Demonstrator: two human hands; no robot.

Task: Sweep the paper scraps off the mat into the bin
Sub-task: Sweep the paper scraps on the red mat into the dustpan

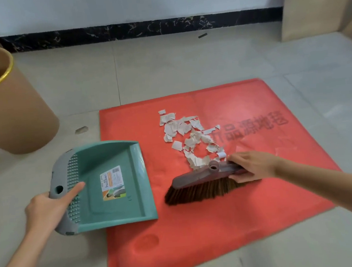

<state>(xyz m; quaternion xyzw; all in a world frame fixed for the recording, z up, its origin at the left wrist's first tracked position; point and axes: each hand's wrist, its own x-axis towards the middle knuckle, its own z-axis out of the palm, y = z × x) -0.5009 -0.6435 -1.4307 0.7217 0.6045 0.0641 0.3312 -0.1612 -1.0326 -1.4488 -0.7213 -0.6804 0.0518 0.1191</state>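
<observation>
1. Left hand [47,210] grips dustpan [111,181] rear rim, thumb straight along the inside; pan lip overlaps mat [221,225] left edge.
2. Right hand [252,165] fingers curled round brush head [206,175] right end.
3. Paper scraps [188,136] piled mid-mat, just beyond right fingertips.
4. Bin [9,109] off mat's far-left corner.

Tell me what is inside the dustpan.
Inside the dustpan only a printed label shows, nothing else. The left hand grips its grey back, thumb lying over the comb teeth, hiding a few. The paper scraps lie on the mat.
</observation>
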